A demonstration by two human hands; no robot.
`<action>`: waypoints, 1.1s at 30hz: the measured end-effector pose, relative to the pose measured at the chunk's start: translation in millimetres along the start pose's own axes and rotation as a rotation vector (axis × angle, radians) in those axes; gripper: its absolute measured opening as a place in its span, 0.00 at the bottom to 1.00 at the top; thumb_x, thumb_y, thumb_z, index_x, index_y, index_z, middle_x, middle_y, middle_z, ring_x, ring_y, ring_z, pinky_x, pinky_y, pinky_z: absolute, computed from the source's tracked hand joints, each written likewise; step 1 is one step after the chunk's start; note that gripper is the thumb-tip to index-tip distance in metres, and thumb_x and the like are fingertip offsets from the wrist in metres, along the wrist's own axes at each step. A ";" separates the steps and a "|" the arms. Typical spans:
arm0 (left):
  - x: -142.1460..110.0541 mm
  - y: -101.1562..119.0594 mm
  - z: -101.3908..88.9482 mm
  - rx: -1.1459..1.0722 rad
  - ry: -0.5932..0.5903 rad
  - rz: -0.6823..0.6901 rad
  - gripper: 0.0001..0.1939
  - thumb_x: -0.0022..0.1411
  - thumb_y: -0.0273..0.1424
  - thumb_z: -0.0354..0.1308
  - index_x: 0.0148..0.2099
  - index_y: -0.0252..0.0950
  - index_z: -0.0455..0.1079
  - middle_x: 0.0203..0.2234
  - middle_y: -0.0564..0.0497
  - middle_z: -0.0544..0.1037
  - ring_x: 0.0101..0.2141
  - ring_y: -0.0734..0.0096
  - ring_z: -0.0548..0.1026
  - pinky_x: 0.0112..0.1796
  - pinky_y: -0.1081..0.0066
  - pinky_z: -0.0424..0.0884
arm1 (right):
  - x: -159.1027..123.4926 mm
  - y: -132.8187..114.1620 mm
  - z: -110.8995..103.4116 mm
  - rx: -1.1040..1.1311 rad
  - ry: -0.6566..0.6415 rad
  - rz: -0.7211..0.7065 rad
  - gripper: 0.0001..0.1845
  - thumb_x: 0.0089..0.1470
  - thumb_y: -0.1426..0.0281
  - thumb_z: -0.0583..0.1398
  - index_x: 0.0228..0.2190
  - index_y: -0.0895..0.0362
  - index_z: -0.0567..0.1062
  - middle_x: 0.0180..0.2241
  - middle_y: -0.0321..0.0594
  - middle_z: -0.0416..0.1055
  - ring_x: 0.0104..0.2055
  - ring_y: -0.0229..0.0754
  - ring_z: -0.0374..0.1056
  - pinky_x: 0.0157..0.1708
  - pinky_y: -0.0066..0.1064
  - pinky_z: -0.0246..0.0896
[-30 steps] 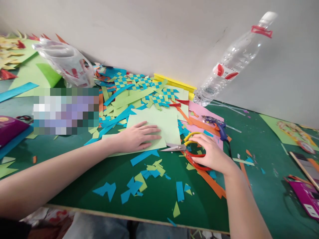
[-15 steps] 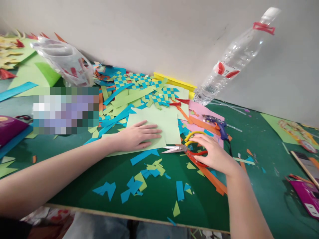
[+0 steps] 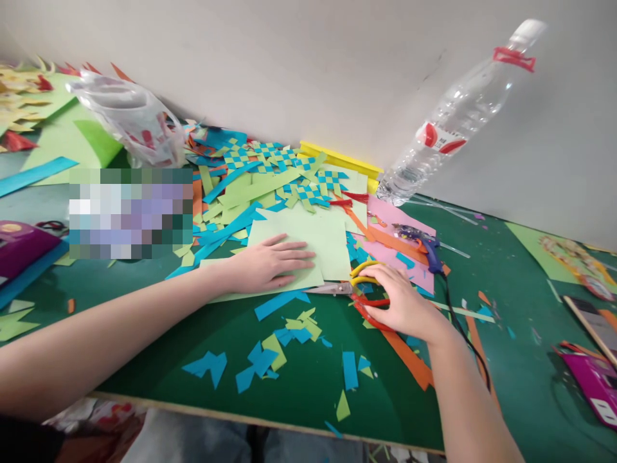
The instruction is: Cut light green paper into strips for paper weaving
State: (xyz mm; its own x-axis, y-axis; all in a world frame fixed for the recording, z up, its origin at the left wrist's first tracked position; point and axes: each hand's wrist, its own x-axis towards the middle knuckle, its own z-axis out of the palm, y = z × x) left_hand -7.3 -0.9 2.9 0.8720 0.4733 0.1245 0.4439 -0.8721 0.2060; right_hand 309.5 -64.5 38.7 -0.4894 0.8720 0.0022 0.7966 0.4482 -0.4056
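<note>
My left hand (image 3: 270,265) lies flat, fingers stretched out, on a light green sheet of paper (image 3: 318,239) on the green table (image 3: 299,386). My right hand (image 3: 400,301) curls around the red and yellow handles of a pair of scissors (image 3: 359,290) that lie on the table. The blades point left and their tips slip under the sheet's right edge. Blue and green paper scraps (image 3: 270,350) are scattered in front of both hands.
Woven blue-and-green paper strips (image 3: 270,164) pile up behind the sheet. A clear plastic bottle (image 3: 453,122) leans on the wall. A glue gun (image 3: 424,243) rests on pink paper (image 3: 400,225). A plastic bag (image 3: 130,119) sits far left, magenta packs (image 3: 592,379) far right.
My right hand has slid the scissors left, so the blade tips now reach the green sheet's edge. My left hand has stayed flat on the sheet.
</note>
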 end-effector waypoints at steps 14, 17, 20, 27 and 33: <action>-0.2 -2.1 1.8 0.000 -0.017 -0.011 0.22 0.72 0.35 0.41 0.67 0.47 0.54 0.65 0.55 0.59 0.66 0.69 0.51 0.65 0.59 0.36 | 1.5 -6.2 3.3 -0.034 0.006 -0.028 0.21 0.51 0.68 0.62 0.47 0.49 0.66 0.51 0.44 0.68 0.57 0.54 0.62 0.55 0.52 0.56; -0.6 -3.0 3.0 0.005 -0.022 -0.009 0.23 0.73 0.33 0.39 0.67 0.48 0.53 0.65 0.56 0.58 0.66 0.70 0.50 0.65 0.59 0.36 | 2.8 -12.2 5.9 -0.040 0.014 -0.029 0.21 0.51 0.70 0.61 0.47 0.49 0.66 0.51 0.43 0.68 0.56 0.53 0.62 0.55 0.51 0.56; -1.0 -3.8 3.5 0.012 -0.023 -0.005 0.23 0.72 0.32 0.39 0.67 0.48 0.53 0.65 0.56 0.57 0.66 0.69 0.50 0.65 0.59 0.37 | 2.8 -15.9 6.3 -0.033 0.018 -0.031 0.20 0.52 0.71 0.61 0.47 0.49 0.66 0.51 0.43 0.68 0.57 0.52 0.61 0.56 0.50 0.55; -0.4 -1.1 2.5 0.034 0.024 -0.005 0.22 0.72 0.33 0.41 0.66 0.47 0.56 0.64 0.55 0.61 0.65 0.68 0.53 0.65 0.58 0.40 | 0.9 -13.2 5.3 -0.002 0.001 -0.024 0.22 0.50 0.69 0.63 0.48 0.48 0.66 0.51 0.42 0.68 0.57 0.53 0.61 0.56 0.51 0.56; 7.3 17.0 3.1 0.074 0.113 -0.040 0.20 0.72 0.34 0.44 0.64 0.45 0.60 0.61 0.53 0.65 0.65 0.64 0.53 0.66 0.54 0.38 | 0.9 -9.2 1.2 0.004 0.033 -0.022 0.20 0.50 0.67 0.63 0.46 0.49 0.68 0.50 0.43 0.69 0.56 0.54 0.62 0.55 0.51 0.57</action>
State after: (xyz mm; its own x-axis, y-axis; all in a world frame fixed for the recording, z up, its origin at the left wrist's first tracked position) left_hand 7.2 -12.7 4.3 0.8265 0.5150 0.2272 0.4953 -0.8572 0.1410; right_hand 301.4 -68.1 41.4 -0.4947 0.8680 0.0417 0.7844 0.4667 -0.4085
